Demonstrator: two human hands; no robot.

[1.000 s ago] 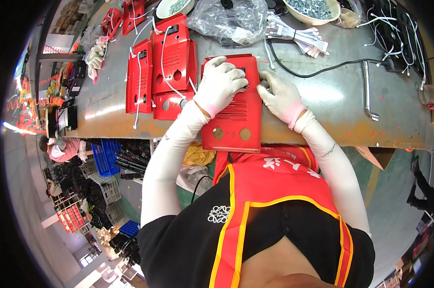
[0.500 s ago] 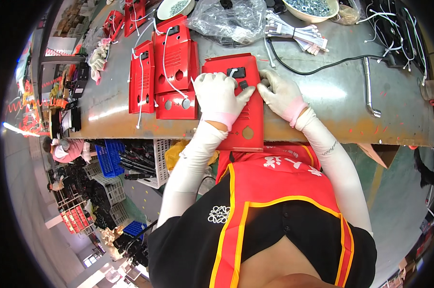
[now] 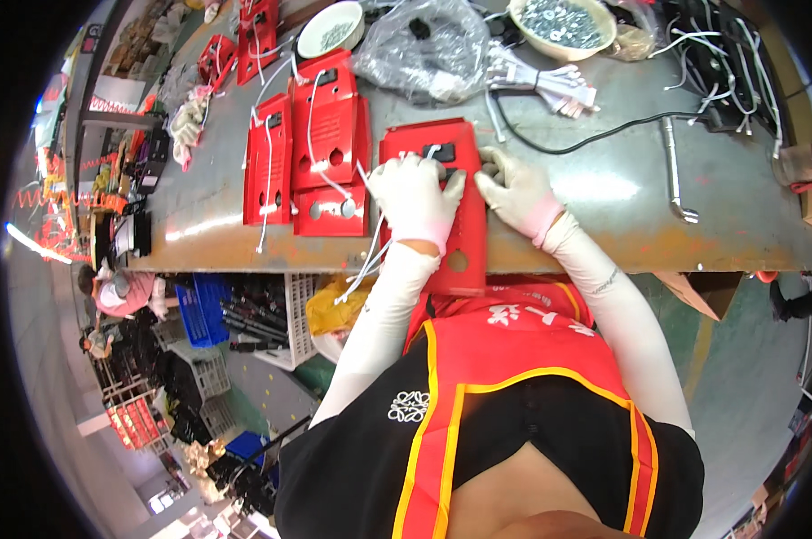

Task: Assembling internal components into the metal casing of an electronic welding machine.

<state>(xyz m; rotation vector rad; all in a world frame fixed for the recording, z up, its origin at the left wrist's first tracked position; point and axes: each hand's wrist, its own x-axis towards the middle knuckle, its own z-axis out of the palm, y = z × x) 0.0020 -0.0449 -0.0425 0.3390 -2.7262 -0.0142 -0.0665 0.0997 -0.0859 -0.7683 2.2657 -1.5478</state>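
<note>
A red metal panel (image 3: pixel 460 256) lies before me at the table's front edge, with a black rectangular fitting (image 3: pixel 439 152) near its far end and a round hole near its close end. My left hand (image 3: pixel 415 202), in a white glove, is closed over the panel's left half, thumb toward the middle. White cables (image 3: pixel 363 277) come out from beneath it and dangle past the table edge beside my wrist; the hidden fingers appear to hold them. At the panel's right edge my gloved right hand (image 3: pixel 518 193) has its fingers curled in, gripping that edge.
To the left lie more red panels (image 3: pixel 330 153) with white cables. Farther back are a clear plastic bag (image 3: pixel 424 49), a bowl of metal hardware (image 3: pixel 563 27) and a cable bundle (image 3: pixel 541 79). A black cord (image 3: pixel 586 144) and a socket wrench (image 3: pixel 675 171) lie to the right.
White cables now hang left of my left wrist. A small black part by the left thumb, plain before, is now mostly covered. The view has shifted slightly; both hands stay at the panel.
</note>
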